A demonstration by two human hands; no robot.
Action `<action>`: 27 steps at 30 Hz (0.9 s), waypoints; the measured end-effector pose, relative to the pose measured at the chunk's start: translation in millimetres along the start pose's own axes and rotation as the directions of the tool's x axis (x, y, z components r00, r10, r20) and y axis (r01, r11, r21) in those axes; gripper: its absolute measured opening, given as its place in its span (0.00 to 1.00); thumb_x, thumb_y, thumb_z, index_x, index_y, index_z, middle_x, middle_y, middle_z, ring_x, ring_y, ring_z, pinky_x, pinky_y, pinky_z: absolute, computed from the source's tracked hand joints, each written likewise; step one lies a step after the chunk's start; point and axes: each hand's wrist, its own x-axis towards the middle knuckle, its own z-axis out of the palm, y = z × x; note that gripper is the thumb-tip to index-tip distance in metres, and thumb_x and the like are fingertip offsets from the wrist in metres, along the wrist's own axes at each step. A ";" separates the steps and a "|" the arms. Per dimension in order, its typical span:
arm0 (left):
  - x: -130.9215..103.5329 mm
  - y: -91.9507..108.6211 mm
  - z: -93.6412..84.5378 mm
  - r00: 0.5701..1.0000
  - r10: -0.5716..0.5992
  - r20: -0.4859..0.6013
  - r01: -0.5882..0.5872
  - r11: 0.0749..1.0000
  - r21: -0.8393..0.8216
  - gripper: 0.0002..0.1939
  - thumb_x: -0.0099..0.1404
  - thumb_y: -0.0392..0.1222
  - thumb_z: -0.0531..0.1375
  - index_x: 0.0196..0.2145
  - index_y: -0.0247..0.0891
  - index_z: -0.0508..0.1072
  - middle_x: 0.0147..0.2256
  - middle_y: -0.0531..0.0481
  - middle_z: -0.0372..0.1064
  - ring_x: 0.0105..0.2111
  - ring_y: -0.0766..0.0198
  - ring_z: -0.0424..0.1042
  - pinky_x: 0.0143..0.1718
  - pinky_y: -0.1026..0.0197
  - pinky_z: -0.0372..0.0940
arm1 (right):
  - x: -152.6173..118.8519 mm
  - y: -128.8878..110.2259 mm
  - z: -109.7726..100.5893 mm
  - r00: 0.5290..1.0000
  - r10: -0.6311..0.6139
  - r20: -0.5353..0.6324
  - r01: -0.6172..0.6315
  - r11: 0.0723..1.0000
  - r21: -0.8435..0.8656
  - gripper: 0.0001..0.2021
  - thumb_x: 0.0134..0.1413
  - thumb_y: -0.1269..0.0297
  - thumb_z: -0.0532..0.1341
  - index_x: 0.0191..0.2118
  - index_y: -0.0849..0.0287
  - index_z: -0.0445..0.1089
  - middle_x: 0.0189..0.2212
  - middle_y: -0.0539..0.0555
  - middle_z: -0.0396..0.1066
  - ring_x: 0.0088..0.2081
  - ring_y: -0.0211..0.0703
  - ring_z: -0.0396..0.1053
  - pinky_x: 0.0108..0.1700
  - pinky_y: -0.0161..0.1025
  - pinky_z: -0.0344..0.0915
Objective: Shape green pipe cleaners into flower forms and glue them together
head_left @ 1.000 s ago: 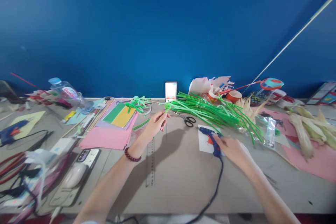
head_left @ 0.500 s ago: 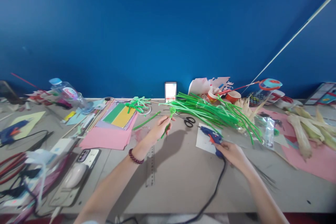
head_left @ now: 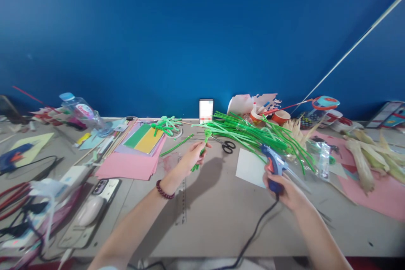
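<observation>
Between the fingers of my left hand is a small green pipe-cleaner piece, its rounded light-green top sticking out above and darker green ends hanging below. My right hand is closed around the handle of a blue hot glue gun, held tilted with its nozzle pointing up and left. A black cord runs from the handle to the table's front edge. Beside the glue gun lies a white card. Black-handled scissors rest just beyond my left hand.
A heap of green pipe cleaners spreads across the back. Pink paper and a phone lie at left, with a clear ruler under my left forearm. A second glue gun is far left; corn husks lie far right.
My right hand has lifted the glue gun off the white card and moved it right, turning it more upright. My left hand stays nearly in place with the pipe-cleaner piece.
</observation>
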 end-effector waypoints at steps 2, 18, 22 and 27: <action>-0.3 0.3 0.7 1.000 0.008 -0.014 -0.008 1.000 -0.014 0.15 0.58 0.53 0.58 0.32 0.36 0.68 0.21 0.58 0.53 0.16 0.75 0.50 0.18 0.69 0.45 | 1.0 -7.8 10.9 0.997 -0.053 0.055 0.053 0.999 -0.009 0.14 0.43 0.55 0.65 0.27 0.58 0.63 0.17 0.51 0.67 0.17 0.34 0.59 0.15 0.31 0.52; -2.8 -0.5 0.8 0.995 0.099 -0.028 -0.099 0.995 -0.024 0.21 0.62 0.60 0.53 0.29 0.38 0.61 0.20 0.61 0.44 0.17 0.74 0.43 0.18 0.70 0.41 | 31.2 -57.7 115.3 0.882 -0.319 0.348 0.301 0.948 0.105 0.14 0.51 0.53 0.61 0.36 0.58 0.65 0.14 0.45 0.64 0.14 0.34 0.59 0.14 0.30 0.51; -3.3 -0.3 1.7 0.992 0.118 -0.041 -0.120 0.991 -0.059 0.17 0.62 0.56 0.54 0.27 0.39 0.59 0.20 0.61 0.44 0.16 0.74 0.42 0.18 0.70 0.40 | 38.4 -50.6 122.3 0.904 -0.330 0.274 0.339 0.941 0.012 0.17 0.52 0.48 0.61 0.36 0.59 0.66 0.13 0.45 0.63 0.12 0.34 0.58 0.15 0.32 0.54; -2.8 -2.1 3.6 0.992 0.116 -0.046 -0.120 0.988 -0.099 0.17 0.61 0.55 0.56 0.27 0.39 0.58 0.18 0.62 0.44 0.15 0.75 0.41 0.17 0.70 0.38 | 44.7 -37.4 116.9 0.924 -0.316 0.214 0.341 0.936 -0.088 0.18 0.48 0.48 0.62 0.34 0.59 0.67 0.12 0.45 0.64 0.13 0.34 0.58 0.15 0.32 0.54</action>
